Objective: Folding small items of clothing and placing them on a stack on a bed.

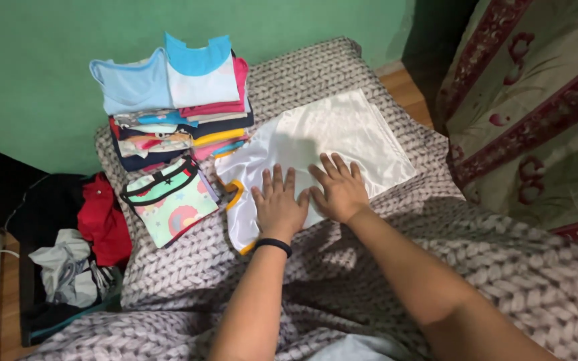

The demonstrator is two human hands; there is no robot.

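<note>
A shiny white garment [342,130] with yellow trim lies spread flat on a grey knit-patterned blanket [503,267]. My left hand [277,207], with a black band on its wrist, presses flat on the garment's near part, fingers apart. Right beside it, my right hand [339,187] also lies flat on the cloth with fingers spread. Neither hand grips anything.
A tall stack of folded colourful clothes [175,100] stands at the blanket's far left, with a folded pastel patterned piece [172,200] in front of it. A pile of unfolded clothes [78,254] lies off the left edge. A green wall is behind, a floral curtain [543,100] at right.
</note>
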